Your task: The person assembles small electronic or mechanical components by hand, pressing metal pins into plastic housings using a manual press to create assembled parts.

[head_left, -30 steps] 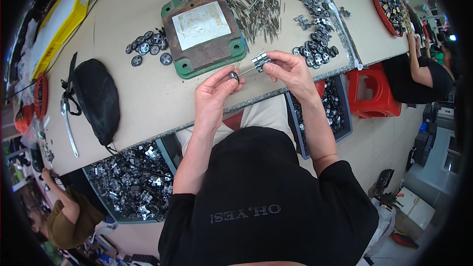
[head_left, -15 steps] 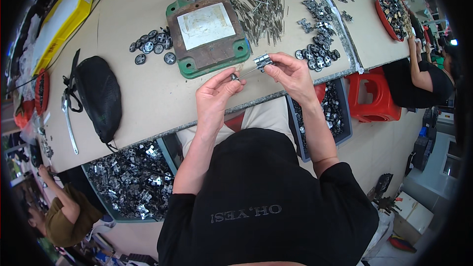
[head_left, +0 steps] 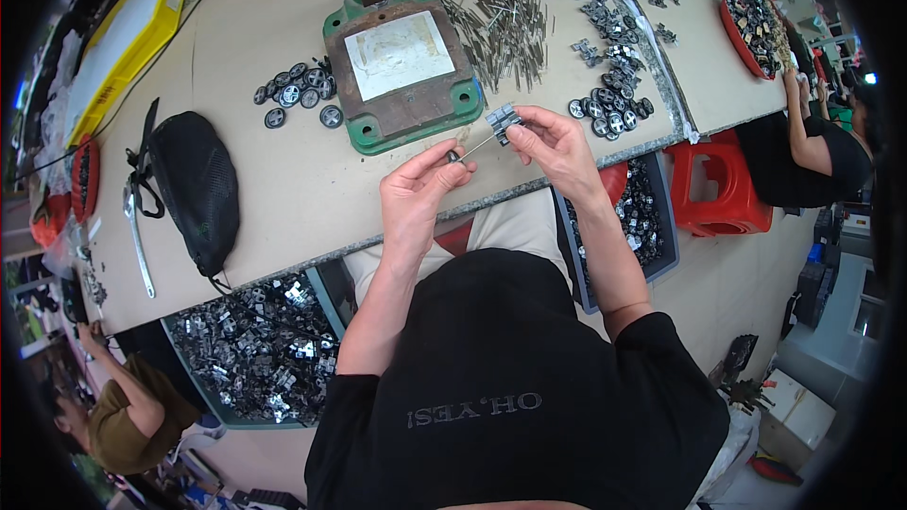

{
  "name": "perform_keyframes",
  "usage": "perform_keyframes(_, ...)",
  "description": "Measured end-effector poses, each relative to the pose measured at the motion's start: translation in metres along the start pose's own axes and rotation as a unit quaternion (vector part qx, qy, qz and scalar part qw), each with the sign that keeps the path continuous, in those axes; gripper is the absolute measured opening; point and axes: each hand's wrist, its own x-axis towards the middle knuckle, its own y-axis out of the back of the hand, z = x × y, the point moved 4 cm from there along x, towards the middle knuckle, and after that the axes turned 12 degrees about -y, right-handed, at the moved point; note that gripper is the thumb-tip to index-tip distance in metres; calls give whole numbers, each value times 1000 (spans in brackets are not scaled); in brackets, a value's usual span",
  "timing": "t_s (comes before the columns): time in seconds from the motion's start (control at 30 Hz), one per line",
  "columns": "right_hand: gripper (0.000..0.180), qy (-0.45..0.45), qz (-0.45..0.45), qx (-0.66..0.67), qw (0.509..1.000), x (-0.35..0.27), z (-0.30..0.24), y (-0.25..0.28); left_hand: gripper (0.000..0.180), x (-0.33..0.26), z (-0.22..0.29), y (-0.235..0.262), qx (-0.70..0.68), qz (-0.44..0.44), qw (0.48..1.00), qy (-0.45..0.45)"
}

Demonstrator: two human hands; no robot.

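In front of the press, my left hand pinches a small dark wheel between thumb and fingers. A thin metal axle runs from this wheel up to a small grey plastic chassis part. That part sits between the thumb and fingers of my right hand. Whether the axle enters the part or only touches it, I cannot tell. Both hands hover over the table's near edge. Just beyond them stands the green and brown metal press, a white sheet on its bed.
Loose wheels lie left and right of the press. Metal rods are heaped beyond. A black pouch and a wrench lie at left. Bins of parts flank my lap. A red stool stands right; other people sit both sides.
The chassis part has tilted slightly in my right hand. My left hand keeps its pinch on the wheel. The whole view has shifted a little.
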Motion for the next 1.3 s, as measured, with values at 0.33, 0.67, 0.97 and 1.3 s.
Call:
perform_keyframes(0.33,26,10,-32,4,999,-2,3,-1,29,-3,2,-1,-37,10,998,44)
perform_keyframes(0.67,24,51,-32,14,998,-7,1,-9,28,-6,0,-5,-52,21,997,47)
perform_keyframes(0.97,21,28,-24,-30,999,-10,1,-12,30,-12,4,-8,122,23,986,-113)
perform_keyframes(1.3,19,47,-50,5,998,-13,5,-23,32,-9,-2,-9,25,24,999,-10)
